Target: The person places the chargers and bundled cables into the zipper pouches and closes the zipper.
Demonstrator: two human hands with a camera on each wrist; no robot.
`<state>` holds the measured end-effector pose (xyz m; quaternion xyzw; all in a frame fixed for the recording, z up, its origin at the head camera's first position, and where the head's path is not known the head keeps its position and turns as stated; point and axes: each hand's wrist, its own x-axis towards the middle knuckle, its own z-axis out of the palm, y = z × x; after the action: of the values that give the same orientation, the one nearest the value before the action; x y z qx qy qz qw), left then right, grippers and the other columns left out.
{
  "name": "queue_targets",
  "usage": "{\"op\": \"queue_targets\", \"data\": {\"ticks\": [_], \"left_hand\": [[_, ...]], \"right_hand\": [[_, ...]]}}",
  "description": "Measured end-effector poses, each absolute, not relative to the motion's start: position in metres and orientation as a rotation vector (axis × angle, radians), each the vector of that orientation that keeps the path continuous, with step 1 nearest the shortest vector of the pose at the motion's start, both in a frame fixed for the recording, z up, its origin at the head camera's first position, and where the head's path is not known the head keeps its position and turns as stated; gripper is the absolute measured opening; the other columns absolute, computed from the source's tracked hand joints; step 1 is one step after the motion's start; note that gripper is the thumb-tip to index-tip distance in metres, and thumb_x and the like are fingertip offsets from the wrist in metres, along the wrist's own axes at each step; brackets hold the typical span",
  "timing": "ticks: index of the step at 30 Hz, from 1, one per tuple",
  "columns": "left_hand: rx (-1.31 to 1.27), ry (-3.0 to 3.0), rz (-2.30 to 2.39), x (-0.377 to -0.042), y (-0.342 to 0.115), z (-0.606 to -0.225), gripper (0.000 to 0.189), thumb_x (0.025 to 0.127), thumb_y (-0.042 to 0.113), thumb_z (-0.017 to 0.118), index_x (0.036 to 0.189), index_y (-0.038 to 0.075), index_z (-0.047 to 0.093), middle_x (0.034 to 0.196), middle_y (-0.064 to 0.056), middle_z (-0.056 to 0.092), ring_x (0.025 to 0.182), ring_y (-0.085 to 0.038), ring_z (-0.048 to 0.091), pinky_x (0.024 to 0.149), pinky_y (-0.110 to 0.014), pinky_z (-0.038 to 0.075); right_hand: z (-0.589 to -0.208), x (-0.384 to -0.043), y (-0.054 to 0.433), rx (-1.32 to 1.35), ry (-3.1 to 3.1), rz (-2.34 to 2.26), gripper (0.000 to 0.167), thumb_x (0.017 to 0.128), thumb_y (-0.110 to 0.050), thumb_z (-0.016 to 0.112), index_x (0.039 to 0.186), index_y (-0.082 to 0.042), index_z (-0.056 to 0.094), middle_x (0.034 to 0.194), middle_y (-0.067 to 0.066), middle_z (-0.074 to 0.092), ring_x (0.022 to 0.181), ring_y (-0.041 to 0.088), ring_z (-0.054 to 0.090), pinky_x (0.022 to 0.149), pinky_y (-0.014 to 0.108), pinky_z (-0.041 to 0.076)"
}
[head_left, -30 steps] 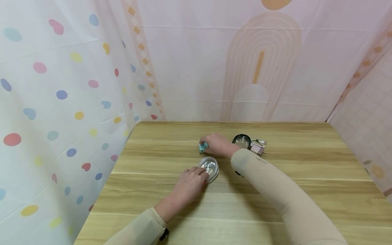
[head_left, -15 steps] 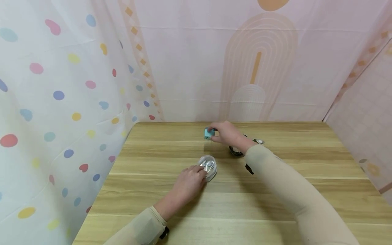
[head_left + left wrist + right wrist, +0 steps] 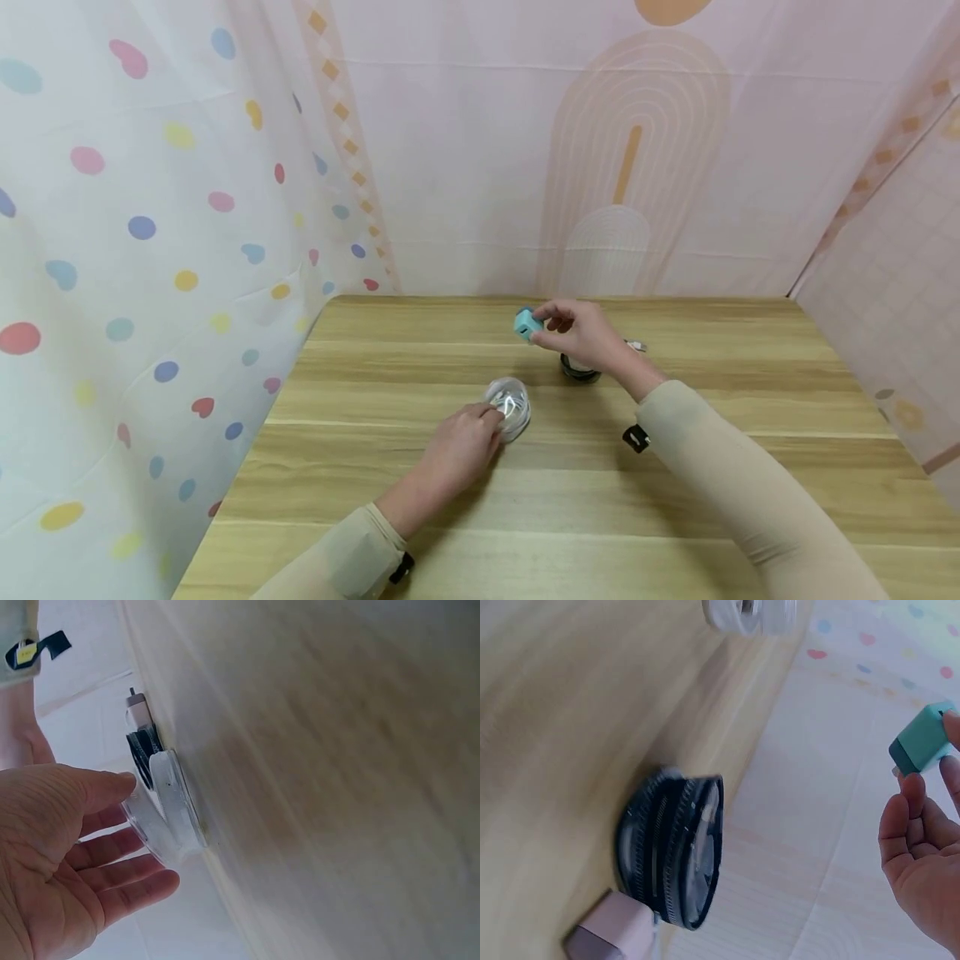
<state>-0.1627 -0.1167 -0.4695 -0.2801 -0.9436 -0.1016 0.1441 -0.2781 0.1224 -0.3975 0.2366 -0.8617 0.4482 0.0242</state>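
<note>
My right hand [image 3: 588, 335] pinches a teal charger block [image 3: 528, 323] between thumb and fingertips, raised above the back of the table. A port slot shows on the block's face. My left hand [image 3: 463, 442] holds a round white case [image 3: 510, 408] with a clear top and a coiled white cable inside. In the left wrist view, the case [image 3: 178, 799] stands on the table, its clear part tilted away from the white part. The left thumb lies at the clear part's edge, with the fingers behind it.
A round black zip case [image 3: 671, 851] stands under my right wrist. Beside it lie a pale pink charger [image 3: 615, 926] and a white cable end [image 3: 636, 345]. Patterned curtains hang behind and beside the wooden table [image 3: 420, 358].
My right hand has lifted the teal charger block off the table, moving back and to the right and turning it. The left hand has stayed at the white case.
</note>
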Motion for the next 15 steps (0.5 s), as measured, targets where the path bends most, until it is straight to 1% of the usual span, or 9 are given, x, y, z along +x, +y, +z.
{"op": "queue_targets", "data": {"ticks": [2,4,8,15], "left_hand": [[-0.796,-2.715,-0.308,-0.162,-0.117,-0.469,0.018,0.093,0.013,0.082,0.107,0.003,0.077,0.109,-0.013,0.079,0.101,-0.029,0.078,0.087,-0.041,0.067],[-0.786,-2.706,-0.328,-0.162,-0.117,-0.469,0.019,0.093,0.013,0.082,0.107,0.003,0.077,0.110,-0.013,0.079,0.101,-0.030,0.078,0.086,-0.042,0.067],[-0.769,-2.711,-0.377,-0.161,-0.117,-0.470,0.018,0.093,0.013,0.082,0.108,0.003,0.077,0.110,-0.012,0.079,0.101,-0.030,0.078,0.085,-0.043,0.067],[-0.725,-2.728,-0.487,-0.159,-0.117,-0.471,0.019,0.094,0.013,0.080,0.111,0.003,0.078,0.111,-0.014,0.079,0.100,-0.032,0.078,0.088,-0.045,0.066]], "right_hand": [[-0.399,-0.272,0.126,0.719,-2.658,1.437,0.028,0.094,-0.021,0.083,0.119,-0.009,0.077,0.104,0.007,0.076,0.090,0.018,0.066,0.077,0.025,0.055],[-0.401,-0.266,0.130,0.722,-2.645,1.487,0.028,0.094,-0.021,0.084,0.118,-0.008,0.077,0.098,0.007,0.075,0.085,0.017,0.065,0.072,0.023,0.054],[-0.408,-0.253,0.139,0.705,-2.639,1.574,0.027,0.094,-0.018,0.083,0.118,-0.007,0.077,0.092,0.007,0.073,0.081,0.016,0.064,0.067,0.022,0.052],[-0.421,-0.240,0.156,0.653,-2.677,1.618,0.030,0.096,-0.017,0.081,0.123,-0.004,0.076,0.101,0.011,0.072,0.087,0.017,0.061,0.070,0.020,0.053]]}}
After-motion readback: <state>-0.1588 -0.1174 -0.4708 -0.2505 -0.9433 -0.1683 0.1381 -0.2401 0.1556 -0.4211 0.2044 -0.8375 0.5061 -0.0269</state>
